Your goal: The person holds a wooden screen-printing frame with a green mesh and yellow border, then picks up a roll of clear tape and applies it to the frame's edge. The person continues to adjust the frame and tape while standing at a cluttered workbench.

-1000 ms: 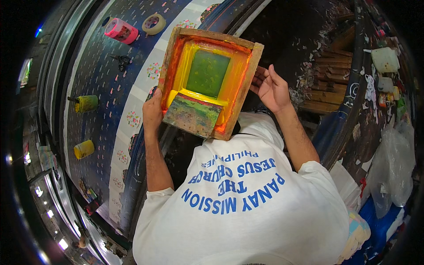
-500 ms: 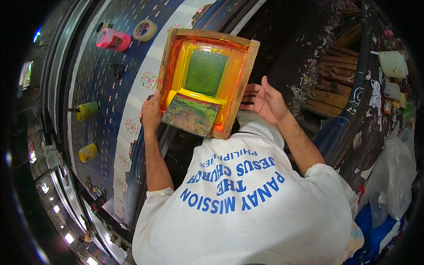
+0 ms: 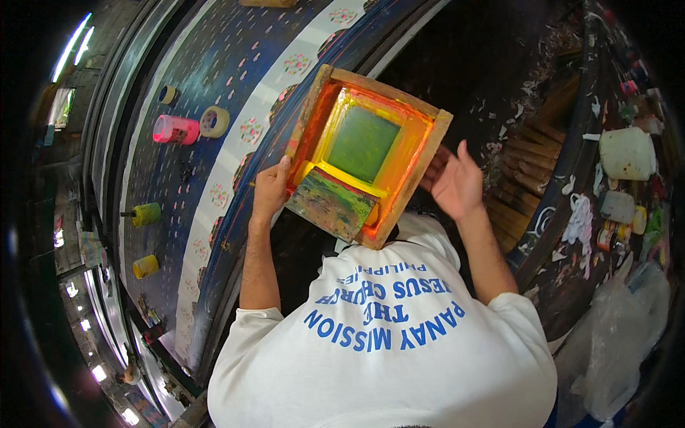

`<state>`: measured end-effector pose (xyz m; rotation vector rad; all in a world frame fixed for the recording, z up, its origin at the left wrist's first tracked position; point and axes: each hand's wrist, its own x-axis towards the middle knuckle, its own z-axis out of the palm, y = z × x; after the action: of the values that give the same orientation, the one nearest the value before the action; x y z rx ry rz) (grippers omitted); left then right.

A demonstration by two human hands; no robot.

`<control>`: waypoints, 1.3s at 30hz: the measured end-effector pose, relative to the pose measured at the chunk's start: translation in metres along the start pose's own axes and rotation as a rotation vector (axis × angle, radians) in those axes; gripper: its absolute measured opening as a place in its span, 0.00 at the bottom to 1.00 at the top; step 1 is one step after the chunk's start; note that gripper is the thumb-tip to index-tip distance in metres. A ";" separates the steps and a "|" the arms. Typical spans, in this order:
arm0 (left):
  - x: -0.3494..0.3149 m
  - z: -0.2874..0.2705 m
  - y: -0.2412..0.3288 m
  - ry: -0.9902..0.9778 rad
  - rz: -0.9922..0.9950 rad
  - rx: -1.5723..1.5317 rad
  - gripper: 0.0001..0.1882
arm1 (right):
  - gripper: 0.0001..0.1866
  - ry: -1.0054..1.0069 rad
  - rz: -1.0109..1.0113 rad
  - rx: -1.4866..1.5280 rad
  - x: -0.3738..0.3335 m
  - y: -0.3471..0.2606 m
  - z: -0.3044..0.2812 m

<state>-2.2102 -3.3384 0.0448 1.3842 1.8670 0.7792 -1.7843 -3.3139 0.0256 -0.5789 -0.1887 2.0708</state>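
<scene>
Wooden screen-printing frame (image 3: 367, 153) held tilted above edge of long dark printed cloth on table (image 3: 214, 114); long axis runs lower-left to upper-right, far corner toward upper left. Left hand (image 3: 270, 191) grips frame's left rim, fingers curled closed on it. Right hand (image 3: 455, 184) beside right rim, fingers spread open, holding nothing. Paint-smeared squeegee (image 3: 330, 203) lies inside frame's near end.

Textile print workshop: wooden screen frame (image 3: 367, 153), long printed cloth table (image 3: 214, 143), paint-spattered pots (image 3: 626, 153).

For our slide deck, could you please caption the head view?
Left hand grips a wooden screen-printing frame; right hand open beside it.
</scene>
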 end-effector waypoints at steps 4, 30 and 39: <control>0.028 0.050 0.039 -0.018 0.014 0.001 0.37 | 0.41 -0.063 0.055 0.008 -0.026 -0.032 -0.010; 0.501 0.311 0.405 -0.224 0.256 0.095 0.38 | 0.39 0.345 -0.868 -0.396 0.221 -0.430 -0.071; 0.645 0.448 0.513 -0.307 0.271 -0.118 0.35 | 0.47 0.493 -0.839 -0.477 0.299 -0.631 -0.133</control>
<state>-1.6961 -2.5543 0.0762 1.6002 1.3966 0.7452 -1.3728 -2.7339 0.0348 -1.0604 -0.5369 1.0296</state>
